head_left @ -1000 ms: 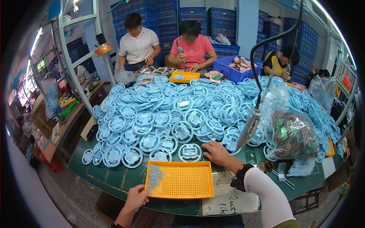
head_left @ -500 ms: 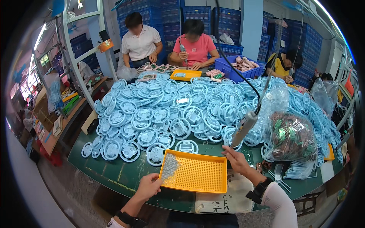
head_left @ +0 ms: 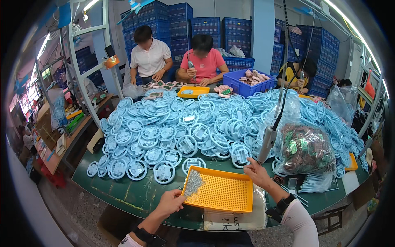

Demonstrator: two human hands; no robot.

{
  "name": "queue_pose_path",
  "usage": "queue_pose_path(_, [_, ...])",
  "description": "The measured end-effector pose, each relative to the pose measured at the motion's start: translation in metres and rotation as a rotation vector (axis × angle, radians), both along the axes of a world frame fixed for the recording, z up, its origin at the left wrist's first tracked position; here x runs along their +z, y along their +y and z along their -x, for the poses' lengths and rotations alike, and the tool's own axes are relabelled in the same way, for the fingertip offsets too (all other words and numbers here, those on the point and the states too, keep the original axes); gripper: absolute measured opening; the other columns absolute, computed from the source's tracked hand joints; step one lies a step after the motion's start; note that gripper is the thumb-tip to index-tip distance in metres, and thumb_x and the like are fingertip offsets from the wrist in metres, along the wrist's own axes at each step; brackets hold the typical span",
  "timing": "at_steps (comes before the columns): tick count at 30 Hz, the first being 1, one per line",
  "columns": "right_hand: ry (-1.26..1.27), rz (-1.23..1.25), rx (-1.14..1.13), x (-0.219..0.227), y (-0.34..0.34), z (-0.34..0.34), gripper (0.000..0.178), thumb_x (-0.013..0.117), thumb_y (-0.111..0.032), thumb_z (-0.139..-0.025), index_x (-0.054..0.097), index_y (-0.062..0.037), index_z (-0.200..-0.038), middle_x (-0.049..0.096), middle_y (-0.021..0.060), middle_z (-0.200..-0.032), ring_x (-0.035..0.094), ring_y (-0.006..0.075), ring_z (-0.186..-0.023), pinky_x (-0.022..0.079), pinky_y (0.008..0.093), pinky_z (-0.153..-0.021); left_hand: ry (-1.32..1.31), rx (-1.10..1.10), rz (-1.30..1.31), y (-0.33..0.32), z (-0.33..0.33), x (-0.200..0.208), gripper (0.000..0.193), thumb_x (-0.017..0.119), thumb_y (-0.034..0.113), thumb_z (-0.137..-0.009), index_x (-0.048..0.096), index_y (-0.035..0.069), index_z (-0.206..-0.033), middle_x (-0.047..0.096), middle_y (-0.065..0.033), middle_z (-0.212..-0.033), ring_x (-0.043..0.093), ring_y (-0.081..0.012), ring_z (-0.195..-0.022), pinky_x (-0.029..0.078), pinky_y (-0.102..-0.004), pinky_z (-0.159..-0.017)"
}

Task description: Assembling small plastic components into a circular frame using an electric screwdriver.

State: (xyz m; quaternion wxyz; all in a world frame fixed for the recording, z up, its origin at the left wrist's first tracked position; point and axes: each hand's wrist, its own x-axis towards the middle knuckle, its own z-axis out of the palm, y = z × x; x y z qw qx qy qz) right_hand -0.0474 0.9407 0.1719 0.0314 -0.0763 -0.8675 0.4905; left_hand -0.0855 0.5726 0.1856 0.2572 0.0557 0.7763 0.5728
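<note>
A yellow tray (head_left: 220, 193) with a dimpled bottom slants in front of me, small silvery screws (head_left: 193, 183) heaped at its left end. My left hand (head_left: 170, 202) pinches its left edge between thumb and fingers. At the far right corner my right hand (head_left: 258, 173) grips the rim, index finger stretched up; its other fingers are partly hidden. An electric screwdriver (head_left: 268, 143) hangs on its cord just beyond that hand, apart from it. Light-blue plastic rings shaped like toy steering wheels (head_left: 164, 172) lie in a big pile beyond the tray.
The green table (head_left: 123, 191) carries a clear bag of dark parts (head_left: 307, 150) at right, with light-blue sticks (head_left: 314, 183) beside it. A printed cloth (head_left: 234, 220) lies under the tray. Across the table, several people work near a blue crate (head_left: 251, 84) and another yellow tray (head_left: 193, 91).
The tray and both hands have shifted a little rightward and nearer me. The hanging screwdriver has swung right and is more upright. The view has shifted slightly.
</note>
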Motion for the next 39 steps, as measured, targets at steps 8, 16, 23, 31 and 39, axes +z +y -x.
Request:
queue_pose_path(8, [0.022, 0.031, -0.014, 0.004, 0.003, -0.002, 0.065, 0.056, -0.028, -0.089, 0.025, -0.0024, -0.139, 0.062, 0.0131, -0.106, 0.061, 0.0234, -0.096, 0.046, 0.0318, -0.086, 0.024, -0.088, 0.072, 0.028, 0.002, 0.001, 0.029, 0.058, 0.016, -0.08, 0.063, -0.005, -0.101, 0.06, -0.0043, -0.067, 0.055, -0.0077, -0.05, 0.041, -0.0215, -0.041])
queue_pose_path(16, [0.008, -0.036, 0.141, 0.013, -0.008, 0.008, 0.06, 0.058, -0.029, -0.088, 0.031, -0.0049, -0.137, 0.063, 0.0133, -0.103, 0.062, 0.024, -0.091, 0.049, 0.033, -0.081, 0.027, -0.18, 0.074, 0.043, 0.011, -0.002, 0.028, 0.058, 0.016, -0.081, 0.063, -0.002, -0.102, 0.06, -0.0029, -0.069, 0.056, -0.0079, -0.052, 0.043, -0.0212, -0.043])
queue_pose_path(23, [-0.042, -0.063, 0.199, 0.016, -0.006, 0.022, 0.051, 0.058, -0.026, -0.089, 0.041, -0.0033, -0.132, 0.064, 0.0101, -0.096, 0.062, 0.0185, -0.087, 0.048, 0.0302, -0.079, -0.062, -0.184, 0.049, 0.036, -0.001, -0.003, 0.03, 0.06, 0.016, -0.081, 0.063, -0.002, -0.105, 0.06, -0.0032, -0.075, 0.055, -0.0071, -0.055, 0.043, -0.0207, -0.044])
queue_pose_path(31, [-0.156, -0.087, 0.352, 0.024, -0.022, 0.011, 0.047, 0.055, -0.034, -0.091, 0.048, -0.0075, -0.129, 0.065, 0.0117, -0.099, 0.061, 0.0198, -0.089, 0.047, 0.0319, -0.081, -0.093, -0.22, 0.034, 0.033, -0.007, -0.002, 0.031, 0.06, 0.016, -0.081, 0.062, -0.002, -0.107, 0.06, -0.0032, -0.075, 0.055, -0.0073, -0.056, 0.044, -0.0209, -0.045])
queue_pose_path(39, [-0.273, -0.211, 0.436, 0.032, -0.026, -0.018, 0.041, 0.048, -0.036, -0.093, 0.051, -0.0139, -0.128, 0.065, 0.016, -0.098, 0.062, 0.0239, -0.086, 0.047, 0.033, -0.078, -0.111, -0.266, 0.014, 0.046, -0.017, 0.001, 0.031, 0.058, 0.015, -0.082, 0.062, -0.003, -0.107, 0.06, -0.0033, -0.072, 0.055, -0.0077, -0.056, 0.044, -0.0215, -0.045])
